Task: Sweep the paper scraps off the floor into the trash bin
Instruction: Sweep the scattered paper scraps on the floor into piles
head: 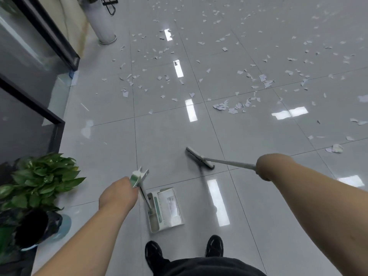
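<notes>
Torn white paper scraps (pixel 235 106) lie scattered over the grey tiled floor ahead, thickest at the middle and far right. My right hand (pixel 263 166) grips the metal handle of a broom (pixel 199 157), whose flat head rests on the floor short of the scraps. My left hand (pixel 117 193) grips the top of the long handle of a white and green dustpan (pixel 165 210). The pan sits on the tile just in front of my black shoes. A bin lined with a black bag (pixel 37 228) stands at the lower left under the plant.
A leafy potted plant (pixel 39 180) crowds the lower left. Glass partitions with black frames (pixel 49 32) run along the left side. A white cylindrical post (pixel 103 24) stands at the far left. Open tile lies between the broom and the nearest scraps.
</notes>
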A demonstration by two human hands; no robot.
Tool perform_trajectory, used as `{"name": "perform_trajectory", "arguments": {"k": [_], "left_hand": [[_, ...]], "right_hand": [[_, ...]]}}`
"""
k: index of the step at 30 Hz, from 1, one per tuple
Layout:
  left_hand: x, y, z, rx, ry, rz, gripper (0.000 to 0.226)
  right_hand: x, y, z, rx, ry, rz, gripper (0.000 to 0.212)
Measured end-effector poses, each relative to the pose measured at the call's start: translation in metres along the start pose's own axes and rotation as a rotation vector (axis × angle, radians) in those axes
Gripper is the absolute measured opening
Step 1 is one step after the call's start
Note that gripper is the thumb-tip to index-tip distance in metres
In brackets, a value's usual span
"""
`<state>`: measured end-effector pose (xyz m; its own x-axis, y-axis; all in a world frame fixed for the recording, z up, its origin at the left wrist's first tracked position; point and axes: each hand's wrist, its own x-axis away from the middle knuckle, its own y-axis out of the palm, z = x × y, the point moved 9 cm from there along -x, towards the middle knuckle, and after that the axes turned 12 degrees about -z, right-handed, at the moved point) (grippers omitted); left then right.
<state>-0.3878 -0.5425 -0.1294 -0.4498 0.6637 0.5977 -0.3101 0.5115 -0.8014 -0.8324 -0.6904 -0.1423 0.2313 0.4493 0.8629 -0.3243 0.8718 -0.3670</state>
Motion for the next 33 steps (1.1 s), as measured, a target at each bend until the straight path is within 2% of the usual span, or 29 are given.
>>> {"name": "perform_trajectory", "arguments": {"k": [2, 4, 8, 10, 13, 15, 18, 19, 22, 23, 27, 30, 33], "left_hand": [[0.001, -0.005, 0.021, -0.006, 0.016, 0.013, 0.016], [0.0, -0.011, 0.04, 0.0, 0.029, 0.021, 0.015], [-0.006, -0.025, 0.07, 0.03, 0.05, 0.027, 0.016], [-0.01, -0.032, 0.087, 0.027, 0.081, 0.038, 0.019], [-0.019, -0.043, 0.112, 0.015, 0.129, 0.048, 0.02], [-0.029, -0.05, 0.124, 0.022, 0.147, 0.046, 0.02], [-0.048, -0.063, 0.138, 0.029, 0.179, 0.053, 0.02], [-0.055, -0.067, 0.143, 0.025, 0.192, 0.054, 0.019], [-0.085, -0.084, 0.156, 0.019, 0.228, 0.042, 0.018], [-0.099, -0.09, 0.16, 0.017, 0.24, 0.032, 0.018], [-0.153, -0.12, 0.177, 0.02, 0.281, -0.017, 0.018], [-0.196, -0.146, 0.193, 0.007, 0.317, -0.043, 0.019], [-0.231, -0.172, 0.215, -0.005, 0.355, -0.066, 0.021]], "right_hand": [[-0.002, 0.0, 0.019, -0.063, 0.027, 0.047, 0.011], [-0.004, 0.001, 0.033, -0.137, 0.037, 0.081, 0.013], [-0.017, 0.005, 0.059, -0.202, 0.045, 0.025, 0.012], [-0.02, 0.004, 0.069, -0.227, 0.035, 0.027, 0.026], [-0.026, 0.001, 0.076, -0.227, 0.022, 0.003, 0.035], [-0.037, -0.002, 0.075, -0.204, 0.001, -0.043, 0.05], [-0.087, -0.011, 0.076, -0.212, 0.024, -0.104, 0.069], [-0.084, -0.019, 0.074, -0.198, 0.038, -0.105, 0.066], [-0.044, -0.059, 0.064, -0.254, 0.089, -0.032, 0.016], [-0.041, -0.075, 0.06, -0.273, 0.096, 0.006, 0.011], [-0.068, -0.119, 0.043, -0.341, 0.161, -0.002, 0.009], [-0.093, -0.148, 0.024, -0.386, 0.158, 0.01, 0.03], [-0.103, -0.173, 0.012, -0.445, 0.164, -0.001, 0.04]]}}
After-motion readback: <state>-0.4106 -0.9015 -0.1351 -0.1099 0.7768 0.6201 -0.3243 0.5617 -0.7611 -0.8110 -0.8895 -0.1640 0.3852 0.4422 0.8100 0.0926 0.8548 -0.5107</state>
